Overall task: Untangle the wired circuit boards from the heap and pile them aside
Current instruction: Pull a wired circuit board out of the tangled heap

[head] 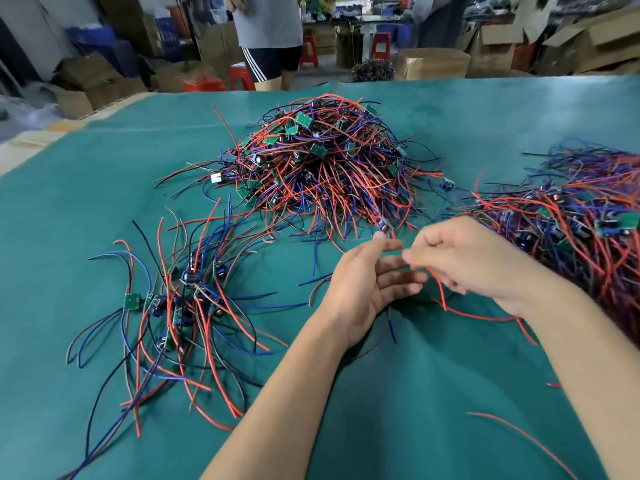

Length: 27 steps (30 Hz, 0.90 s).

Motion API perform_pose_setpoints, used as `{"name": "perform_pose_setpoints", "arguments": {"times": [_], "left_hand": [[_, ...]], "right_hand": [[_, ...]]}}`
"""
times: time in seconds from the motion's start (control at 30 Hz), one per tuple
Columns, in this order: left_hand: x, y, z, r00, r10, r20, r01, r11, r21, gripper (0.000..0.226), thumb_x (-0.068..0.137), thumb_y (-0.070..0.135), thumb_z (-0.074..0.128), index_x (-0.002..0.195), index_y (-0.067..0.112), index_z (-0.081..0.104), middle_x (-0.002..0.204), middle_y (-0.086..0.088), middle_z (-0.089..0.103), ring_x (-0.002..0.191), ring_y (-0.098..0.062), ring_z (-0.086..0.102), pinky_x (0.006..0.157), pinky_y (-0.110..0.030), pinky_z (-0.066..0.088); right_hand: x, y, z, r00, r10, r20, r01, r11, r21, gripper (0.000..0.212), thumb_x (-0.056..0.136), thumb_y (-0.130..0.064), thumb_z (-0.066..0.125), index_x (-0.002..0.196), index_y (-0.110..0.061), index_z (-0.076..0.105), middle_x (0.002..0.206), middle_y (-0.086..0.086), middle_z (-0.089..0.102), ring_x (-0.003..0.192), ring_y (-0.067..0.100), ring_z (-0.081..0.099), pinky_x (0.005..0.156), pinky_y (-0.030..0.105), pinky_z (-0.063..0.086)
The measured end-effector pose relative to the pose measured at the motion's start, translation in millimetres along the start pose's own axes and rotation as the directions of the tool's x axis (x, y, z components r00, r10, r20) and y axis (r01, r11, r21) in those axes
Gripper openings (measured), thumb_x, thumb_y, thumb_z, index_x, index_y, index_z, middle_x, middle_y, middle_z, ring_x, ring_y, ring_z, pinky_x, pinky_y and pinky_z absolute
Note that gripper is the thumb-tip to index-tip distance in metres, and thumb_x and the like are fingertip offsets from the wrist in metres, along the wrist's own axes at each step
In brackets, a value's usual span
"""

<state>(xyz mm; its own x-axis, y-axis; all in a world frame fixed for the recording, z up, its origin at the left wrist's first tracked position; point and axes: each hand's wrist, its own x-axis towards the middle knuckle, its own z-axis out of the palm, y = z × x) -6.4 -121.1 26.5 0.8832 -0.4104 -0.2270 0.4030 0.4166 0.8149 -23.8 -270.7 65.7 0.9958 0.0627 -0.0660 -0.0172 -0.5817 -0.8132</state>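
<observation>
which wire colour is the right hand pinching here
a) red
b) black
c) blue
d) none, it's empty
a: the right hand pinches a red wire that curves down from its fingers onto the green mat, while the left hand stays open beside it.

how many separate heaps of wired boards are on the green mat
3: the big heap at the centre back, a second heap at the right edge, partly cut off, and a loose spread pile at the left.

Even bright light, soft shadows, hands perhaps motion-blurred, edges bowed
</observation>
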Motion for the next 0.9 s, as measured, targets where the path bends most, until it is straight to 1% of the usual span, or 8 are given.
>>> {"name": "perform_pose_setpoints", "arguments": {"times": [0.17, 0.3, 0.37, 0.5, 0.6, 0.7, 0.83, 0.9], "left_hand": [[-2, -5, -2, 0.997, 0.045, 0.064, -0.057, 0.978, 0.203, 0.037, 0.104, 0.018, 0.047, 0.074, 0.012, 0.067, 0.068, -0.003, 0.064, 0.057, -0.011, 0.058, 0.058, -0.022, 0.050], [-5, -4, -2, 0.988, 0.046, 0.146, -0.080, 0.967, 0.242, 0.016, 0.097, 0.005, 0.055, 0.083, 0.009, 0.063, 0.094, -0.016, 0.061, 0.071, -0.016, 0.055, 0.068, -0.025, 0.046], [-5, -4, -3, 0.984, 0.056, 0.168, -0.090, 0.976, 0.198, 0.012, 0.096, 0.001, 0.055, 0.088, 0.007, 0.062, 0.096, -0.012, 0.064, 0.072, -0.017, 0.057, 0.067, -0.024, 0.048], [-5, -3, -4, 0.981, 0.093, 0.172, -0.121, 0.980, 0.156, 0.010, 0.096, 0.000, 0.053, 0.100, 0.007, 0.059, 0.075, -0.008, 0.063, 0.063, -0.017, 0.055, 0.058, -0.023, 0.048], [-4, -3, -6, 0.981, 0.124, 0.147, -0.150, 0.971, 0.184, 0.014, 0.097, 0.001, 0.052, 0.098, 0.013, 0.059, 0.079, -0.015, 0.060, 0.066, -0.021, 0.055, 0.061, -0.027, 0.047], [-4, -2, -7, 0.982, 0.140, 0.128, -0.164, 0.965, 0.203, 0.018, 0.098, 0.003, 0.053, 0.092, 0.020, 0.059, 0.081, -0.011, 0.060, 0.065, -0.017, 0.059, 0.055, -0.021, 0.043], [-3, -2, -7, 0.981, 0.157, 0.117, -0.181, 0.955, 0.236, 0.019, 0.097, 0.001, 0.054, 0.093, 0.019, 0.057, 0.075, -0.006, 0.059, 0.057, -0.013, 0.052, 0.048, -0.018, 0.036], [-3, -2, -7, 0.981, 0.158, 0.112, -0.180, 0.957, 0.227, 0.017, 0.097, 0.000, 0.054, 0.093, 0.017, 0.056, 0.077, -0.008, 0.059, 0.055, -0.012, 0.052, 0.048, -0.018, 0.036]], "right_hand": [[-26, 3, 3, 0.933, -0.023, 0.360, -0.016, 0.994, 0.104, 0.021, 0.075, -0.027, 0.076, 0.060, -0.015, 0.067, 0.046, 0.005, 0.042, 0.042, 0.014, 0.034, 0.041, 0.019, 0.023], [-26, 5, 6, 0.877, -0.060, 0.476, 0.030, 0.997, 0.070, 0.016, 0.072, -0.031, 0.076, 0.063, -0.019, 0.072, 0.047, -0.003, 0.052, 0.040, 0.009, 0.045, 0.038, 0.017, 0.027], [-25, 9, 6, 0.895, -0.082, 0.438, 0.048, 0.995, 0.088, 0.019, 0.074, -0.035, 0.077, 0.064, -0.019, 0.073, 0.047, -0.001, 0.052, 0.042, 0.010, 0.048, 0.039, 0.018, 0.029], [-22, 17, 2, 0.936, -0.056, 0.347, 0.023, 0.995, 0.097, 0.033, 0.080, -0.045, 0.074, 0.064, -0.016, 0.074, 0.048, 0.003, 0.054, 0.044, 0.013, 0.050, 0.040, 0.020, 0.031], [-17, 24, 2, 0.992, 0.003, 0.123, -0.017, 0.993, 0.121, 0.041, 0.086, -0.045, 0.078, 0.060, -0.015, 0.071, 0.048, 0.005, 0.053, 0.044, 0.014, 0.050, 0.040, 0.022, 0.034], [-12, 26, 5, 0.996, 0.043, -0.082, -0.023, 0.974, 0.226, 0.031, 0.086, -0.039, 0.077, 0.070, -0.014, 0.070, 0.058, 0.007, 0.063, 0.051, 0.015, 0.057, 0.040, 0.027, 0.041], [-11, 22, 14, 0.999, -0.026, -0.043, 0.039, 0.932, 0.361, 0.016, 0.093, -0.032, 0.075, 0.086, -0.018, 0.076, 0.075, 0.010, 0.072, 0.065, 0.016, 0.065, 0.045, 0.030, 0.049], [-10, 22, 17, 0.992, -0.038, -0.120, 0.079, 0.929, 0.360, 0.017, 0.091, -0.036, 0.075, 0.089, -0.020, 0.078, 0.075, 0.006, 0.073, 0.068, 0.016, 0.067, 0.046, 0.028, 0.048]]}}
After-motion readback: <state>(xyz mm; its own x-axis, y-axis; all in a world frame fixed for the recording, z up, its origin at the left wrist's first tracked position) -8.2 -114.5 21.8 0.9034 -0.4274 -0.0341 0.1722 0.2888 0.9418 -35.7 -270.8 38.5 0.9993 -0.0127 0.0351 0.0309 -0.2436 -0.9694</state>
